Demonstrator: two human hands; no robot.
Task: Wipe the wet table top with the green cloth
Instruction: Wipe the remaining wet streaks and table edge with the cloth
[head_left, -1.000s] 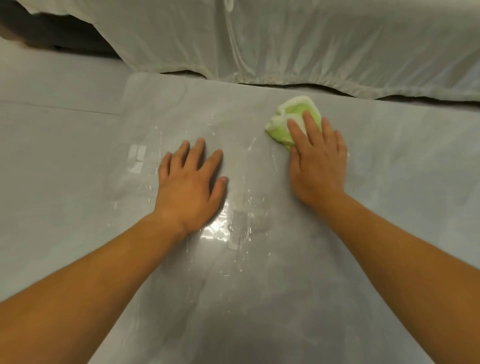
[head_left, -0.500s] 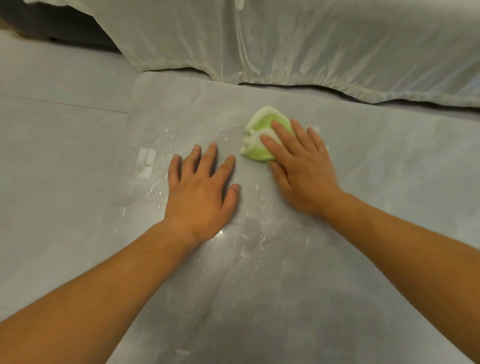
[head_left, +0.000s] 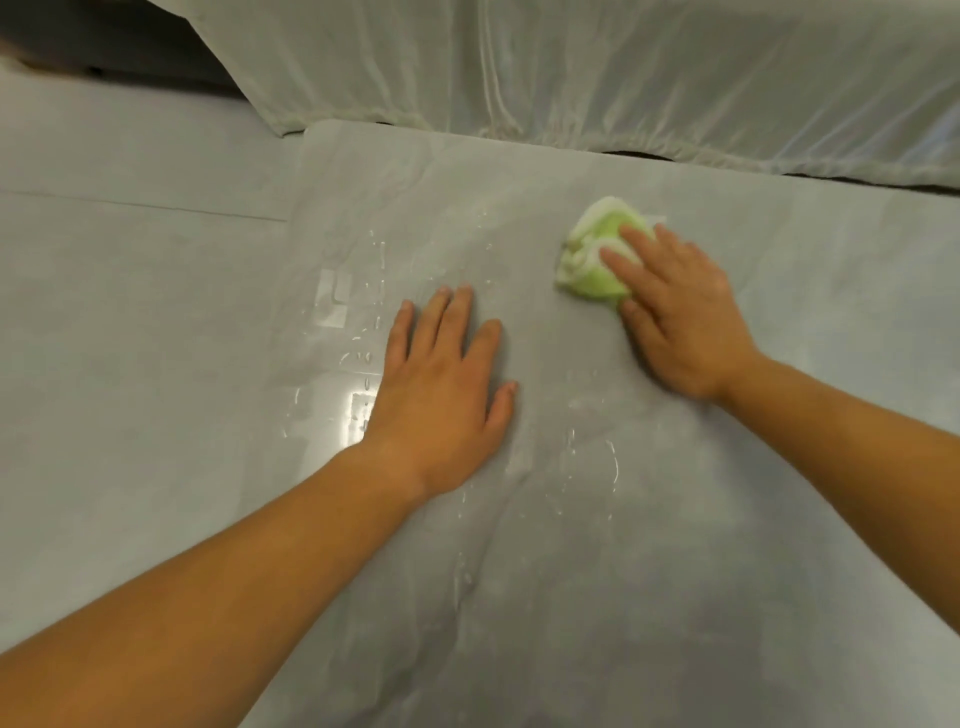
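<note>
The grey table top (head_left: 597, 545) fills most of the head view. Water drops and streaks (head_left: 597, 462) glisten on it, thickest left of and below my left hand. A bunched green and white cloth (head_left: 592, 260) lies at the upper right of the table. My right hand (head_left: 675, 312) presses on the cloth with straight fingers, covering its right part. My left hand (head_left: 447, 389) lies flat on the table, fingers spread, holding nothing, about a hand's width left of the cloth.
A pale draped fabric (head_left: 571, 73) hangs along the table's far edge. Grey floor tiles (head_left: 130, 286) lie beyond the table's left edge, which runs down from the far left corner (head_left: 311, 130).
My right hand slid the cloth left toward my left hand, then back to the right. My left hand stayed flat on the table.
</note>
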